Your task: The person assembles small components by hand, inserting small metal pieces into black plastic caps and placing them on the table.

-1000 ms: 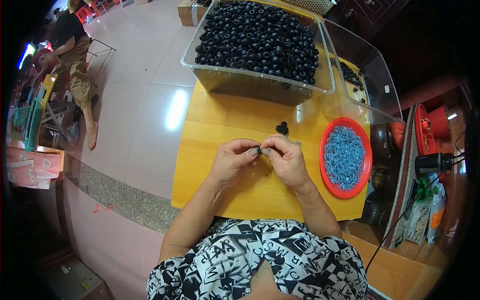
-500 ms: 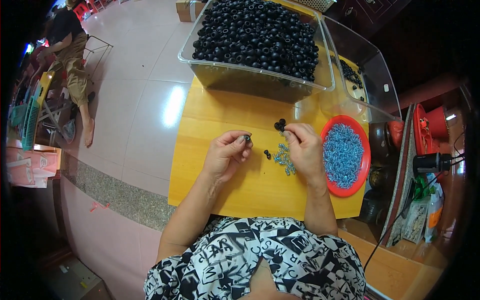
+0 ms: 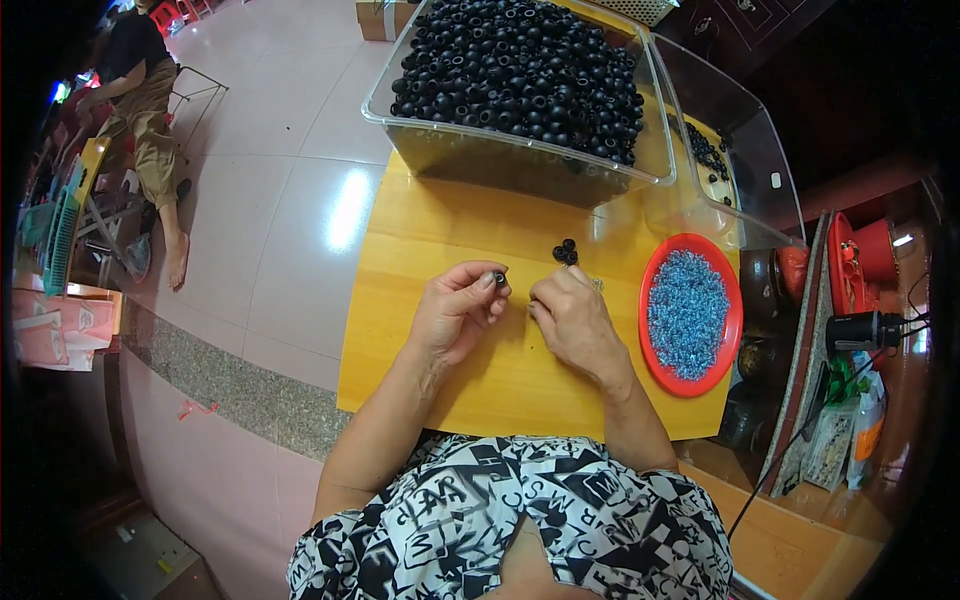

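Between thumb and fingers, my left hand (image 3: 462,308) pinches a small black hollow ball (image 3: 500,279), its round opening showing. My right hand (image 3: 573,318) is beside it, low over the table, fingertips pressed together; whatever they hold is hidden. It covers most of a little pile of blue clear pieces, a few of which (image 3: 597,285) peek out past the knuckles. Just beyond that hand lies a cluster of black hollow balls (image 3: 566,252). A red plate (image 3: 736,306) heaped with small blue clear pieces (image 3: 688,315) stands to the right.
At the table's (image 3: 400,225) far side, a clear plastic bin (image 3: 520,165) is piled with black hollow balls (image 3: 520,75). Another clear bin (image 3: 745,140) with fewer balls stands right of it. A person (image 3: 145,110) is at the far left. Shelves with jars line the right.
My right hand has come down and left, from near the black cluster to over the table's middle, covering the two loose black balls and most blue pieces there. My left hand stays almost still.
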Motion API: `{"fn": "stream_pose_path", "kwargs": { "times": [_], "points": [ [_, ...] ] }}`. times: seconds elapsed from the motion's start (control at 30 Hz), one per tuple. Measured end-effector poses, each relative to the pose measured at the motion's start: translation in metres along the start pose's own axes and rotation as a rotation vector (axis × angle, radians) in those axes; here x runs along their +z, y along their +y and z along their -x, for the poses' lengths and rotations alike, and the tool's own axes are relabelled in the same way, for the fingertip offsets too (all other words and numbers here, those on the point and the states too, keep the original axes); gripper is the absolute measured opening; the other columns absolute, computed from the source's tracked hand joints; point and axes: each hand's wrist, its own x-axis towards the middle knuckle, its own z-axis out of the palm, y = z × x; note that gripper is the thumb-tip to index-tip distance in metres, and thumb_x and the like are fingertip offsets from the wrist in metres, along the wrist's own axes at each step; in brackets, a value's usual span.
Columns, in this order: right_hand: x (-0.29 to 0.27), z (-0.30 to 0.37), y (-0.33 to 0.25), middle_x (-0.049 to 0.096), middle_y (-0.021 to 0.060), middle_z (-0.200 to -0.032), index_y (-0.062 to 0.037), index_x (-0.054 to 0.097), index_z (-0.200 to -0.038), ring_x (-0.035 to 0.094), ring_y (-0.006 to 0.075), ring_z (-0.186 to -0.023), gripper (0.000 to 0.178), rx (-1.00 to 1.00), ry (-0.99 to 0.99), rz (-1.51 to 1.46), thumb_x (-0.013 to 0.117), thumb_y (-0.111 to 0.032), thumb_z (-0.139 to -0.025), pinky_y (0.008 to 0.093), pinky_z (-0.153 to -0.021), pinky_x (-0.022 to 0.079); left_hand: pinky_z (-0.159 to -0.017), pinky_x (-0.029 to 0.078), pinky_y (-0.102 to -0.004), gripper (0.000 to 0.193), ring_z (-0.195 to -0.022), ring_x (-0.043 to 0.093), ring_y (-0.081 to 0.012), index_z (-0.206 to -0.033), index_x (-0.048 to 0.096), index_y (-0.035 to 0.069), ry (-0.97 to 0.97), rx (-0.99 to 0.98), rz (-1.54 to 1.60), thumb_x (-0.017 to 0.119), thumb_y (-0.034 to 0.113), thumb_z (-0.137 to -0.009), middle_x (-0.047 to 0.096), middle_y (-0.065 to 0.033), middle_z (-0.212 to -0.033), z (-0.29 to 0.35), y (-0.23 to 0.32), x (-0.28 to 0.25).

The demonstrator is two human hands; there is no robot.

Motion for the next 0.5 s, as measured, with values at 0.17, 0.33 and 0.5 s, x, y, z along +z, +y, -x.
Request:
{"fn": "stream_pose_path", "kwargs": {
  "times": [0.17,0.33,0.5],
  "points": [
    [-0.008,0.0,-0.003,0.056,0.0087,-0.078,0.001,0.054,-0.077,0.055,0.0167,-0.069,0.007,0.337,-0.017,-0.558,0.059,-0.004,-0.075,0.0278,-0.06,0.044,-0.055,0.043,-0.0221,0.017,-0.061,0.053,-0.0126,-0.096,0.057,0.001,-0.002,-0.012,0.029,0.056,0.007,-0.08,0.059,-0.009,-0.078,0.001,-0.001,0.001],
    [-0.008,0.002,0.008,0.059,0.0117,-0.084,0.0009,0.053,-0.086,0.058,0.0143,-0.069,0.007,0.509,-0.103,-1.675,0.055,-0.004,-0.081,0.0211,-0.058,0.048,-0.057,0.044,-0.0214,0.019,-0.062,0.053,-0.0121,-0.098,0.056,0.0,-0.059,-0.058,-0.016,0.056,0.006,-0.08,0.059,-0.009,-0.079,0.004,0.0,0.002],
    [-0.003,0.002,0.012,0.06,0.0109,-0.08,0.0021,0.056,-0.092,0.058,0.0143,-0.067,0.011,0.581,-0.099,-1.82,0.053,-0.003,-0.082,0.0213,-0.057,0.048,-0.058,0.045,-0.0223,0.019,-0.064,0.054,-0.0128,-0.098,0.056,0.0,-0.039,-0.055,-0.005,0.056,0.006,-0.08,0.059,-0.0089,-0.08,0.003,-0.001,0.002]
  ]
}}
